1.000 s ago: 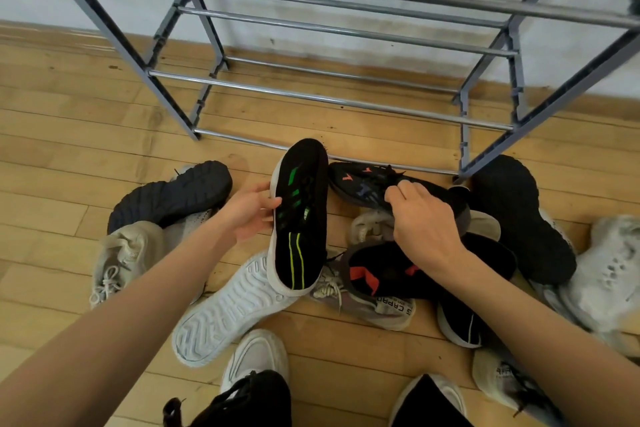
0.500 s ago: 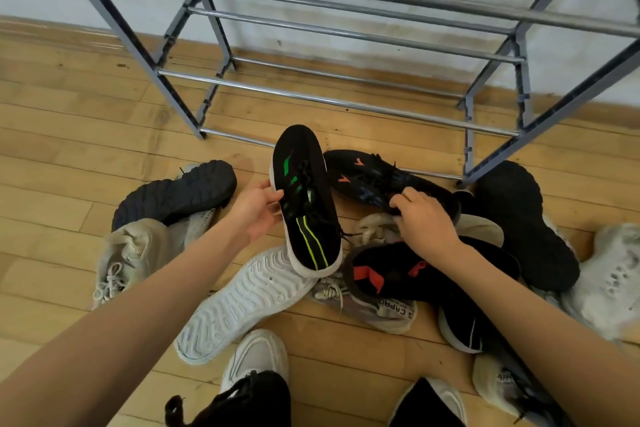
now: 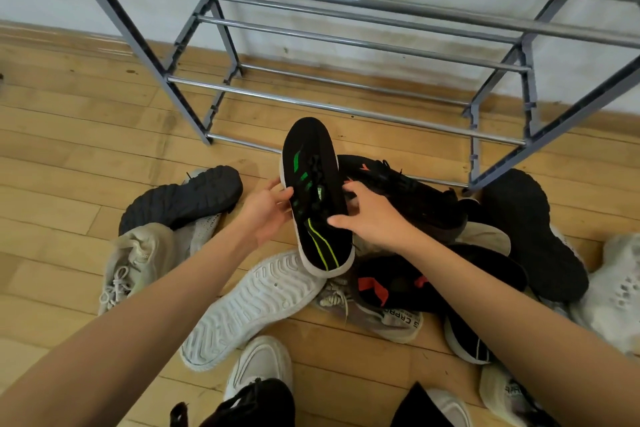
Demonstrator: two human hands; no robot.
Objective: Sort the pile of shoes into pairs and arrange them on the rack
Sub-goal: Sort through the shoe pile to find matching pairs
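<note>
The wooden floor [image 3: 69,149] takes up most of the view, and the metal rack [image 3: 346,111] stands on it right up against the wall. Just in front of the rack is the pile of shoes [image 3: 498,274], all jumbled on the floor. There's a big black-soled shoe [image 3: 530,232] on the right by the rack's leg and a white-soled shoe [image 3: 249,305] lying sole up near the middle. Off to the left, a chunky black sole [image 3: 183,199] rests on a beige sneaker [image 3: 138,260], and a black shoe with red marks [image 3: 408,284] sits under the right forearm. The one that matters is the black shoe with green stripes [image 3: 315,198], which is lifted above the pile with its toe pointing at the rack's bottom bars. The left hand [image 3: 266,210] has it clamped by the left edge, thumb on top and fingers tucked underneath. The right hand [image 3: 374,215] has its thumb lying on the upper and its fingers curved at the right edge, but honestly I can't tell if it's actually gripping or just touching.
</note>
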